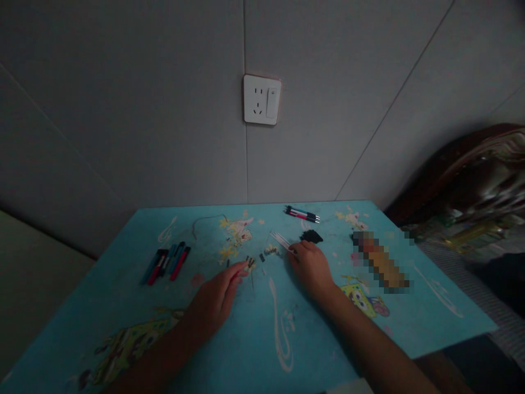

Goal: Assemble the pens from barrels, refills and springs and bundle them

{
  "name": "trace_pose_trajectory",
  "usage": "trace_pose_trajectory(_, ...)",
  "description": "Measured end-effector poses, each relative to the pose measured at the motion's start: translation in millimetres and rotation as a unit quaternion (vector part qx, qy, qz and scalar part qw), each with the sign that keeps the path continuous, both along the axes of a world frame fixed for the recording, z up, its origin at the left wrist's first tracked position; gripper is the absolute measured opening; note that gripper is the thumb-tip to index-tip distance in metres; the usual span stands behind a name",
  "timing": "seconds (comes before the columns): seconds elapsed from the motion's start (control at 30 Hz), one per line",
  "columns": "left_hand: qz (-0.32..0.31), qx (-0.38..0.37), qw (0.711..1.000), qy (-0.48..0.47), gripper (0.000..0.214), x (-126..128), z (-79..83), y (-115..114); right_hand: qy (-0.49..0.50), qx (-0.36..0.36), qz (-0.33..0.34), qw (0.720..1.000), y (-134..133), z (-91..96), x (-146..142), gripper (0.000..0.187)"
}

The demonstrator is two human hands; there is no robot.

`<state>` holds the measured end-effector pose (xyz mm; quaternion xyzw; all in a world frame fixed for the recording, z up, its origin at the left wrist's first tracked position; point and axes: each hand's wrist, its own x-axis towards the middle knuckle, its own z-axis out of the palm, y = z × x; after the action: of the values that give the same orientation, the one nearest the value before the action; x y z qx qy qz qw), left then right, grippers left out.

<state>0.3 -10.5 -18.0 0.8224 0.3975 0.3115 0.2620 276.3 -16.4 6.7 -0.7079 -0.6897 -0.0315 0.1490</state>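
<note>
- Head view: left hand [217,298] pinches a red pen piece at the small parts [250,264] on the blue table [123,306].
- Right hand [311,265], fingers closed, rests on clear refills [281,239].
- Loose parts remain mid-table; whole pens lie left [168,261] and far [302,214], apparently finished.

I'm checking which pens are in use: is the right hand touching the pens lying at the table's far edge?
Apart. The head view shows the right hand well short of the far pens, with bare blue table between them.
</note>
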Motion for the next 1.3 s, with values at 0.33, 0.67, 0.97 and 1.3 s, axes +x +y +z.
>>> trace_pose_trajectory(0.33, 0.052, 0.003, 0.998, -0.017, 0.026, 0, 7.1, 3, -0.008, -0.038, -0.010, 0.999, 1, -3.8, 1, 0.017)
trace_pose_trajectory(0.67, 0.049, 0.001, 0.999, -0.007, 0.019, 2, 11.0, 5, -0.020, -0.045, -0.028, 0.998, 4, -11.5, 9, 0.019)
trace_pose_trajectory(0.97, 0.033, 0.017, 0.999, -0.018, 0.020, 4, 13.8, 5, -0.067, -0.047, -0.038, 0.996, 1, -16.8, 9, 0.026)
trace_pose_trajectory(1.3, 0.039, 0.017, 0.999, -0.009, 0.023, 4, 8.9, 8, 0.101, 0.031, 0.113, 0.988, 1, -12.4, 7, 0.017)
